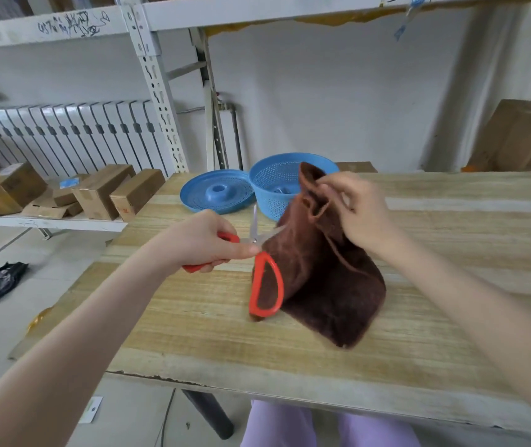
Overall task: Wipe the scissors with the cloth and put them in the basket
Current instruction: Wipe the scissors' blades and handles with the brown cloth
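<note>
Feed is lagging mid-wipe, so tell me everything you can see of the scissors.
The scissors have orange-red plastic loop handles and silvery metal blades, spread wide open. The left hand grips one handle; the other loop hangs in front of the brown cloth, over the table. One blade points up, the other runs into the cloth.

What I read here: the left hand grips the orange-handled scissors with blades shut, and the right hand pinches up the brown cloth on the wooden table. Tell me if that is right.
One thing is wrong: the blades are open, not shut. In the head view the left hand grips one handle of the orange-handled metal scissors, and the blades are spread. The right hand does pinch up the brown fluffy cloth on the light wooden table.
</note>
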`<state>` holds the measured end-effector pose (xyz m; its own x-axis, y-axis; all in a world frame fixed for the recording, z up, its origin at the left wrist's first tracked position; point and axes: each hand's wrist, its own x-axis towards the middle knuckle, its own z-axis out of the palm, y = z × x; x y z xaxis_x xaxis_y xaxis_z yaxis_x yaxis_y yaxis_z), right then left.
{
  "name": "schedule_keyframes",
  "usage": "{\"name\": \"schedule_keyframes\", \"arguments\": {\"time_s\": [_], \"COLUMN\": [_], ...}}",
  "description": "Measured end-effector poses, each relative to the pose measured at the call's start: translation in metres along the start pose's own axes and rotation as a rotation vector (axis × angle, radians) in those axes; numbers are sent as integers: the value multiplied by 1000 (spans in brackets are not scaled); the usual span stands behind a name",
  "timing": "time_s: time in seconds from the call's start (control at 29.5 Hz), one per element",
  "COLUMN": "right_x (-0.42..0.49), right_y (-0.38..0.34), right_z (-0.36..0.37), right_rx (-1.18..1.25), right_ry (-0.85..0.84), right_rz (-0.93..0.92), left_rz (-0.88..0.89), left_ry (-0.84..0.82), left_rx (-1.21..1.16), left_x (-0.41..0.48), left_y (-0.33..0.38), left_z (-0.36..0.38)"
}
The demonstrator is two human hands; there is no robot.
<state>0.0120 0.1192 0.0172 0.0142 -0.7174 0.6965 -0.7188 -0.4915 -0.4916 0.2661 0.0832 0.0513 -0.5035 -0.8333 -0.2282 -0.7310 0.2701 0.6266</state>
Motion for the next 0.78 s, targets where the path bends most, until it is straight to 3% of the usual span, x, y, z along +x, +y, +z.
{"name": "schedule_keyframes", "arguments": {"time_s": [0.07,0.14,0.24,0.37,0.64,0.78], "right_x": [-1,-4,-6,-6,-13,-20], "right_y": [-12,-20,-23,-19,-12,-6], "right_z": [8,14,17,9,4,8], "right_rx": [41,-139,-103,143,220,214], "right_ry": [-176,-376,-428,-519,-725,-724], "right_rz": [40,-65,-147,-58,17,53], "left_rz": [68,139,224,300,368,331], "left_ry": [135,252,372,292,214,184], "left_rx": [216,350,415,407,443,456], "left_x": [2,3,2,-1,-3,-4], "left_y": [8,13,18,18,14,10], "left_z": [9,17,24,19,31,36]}}
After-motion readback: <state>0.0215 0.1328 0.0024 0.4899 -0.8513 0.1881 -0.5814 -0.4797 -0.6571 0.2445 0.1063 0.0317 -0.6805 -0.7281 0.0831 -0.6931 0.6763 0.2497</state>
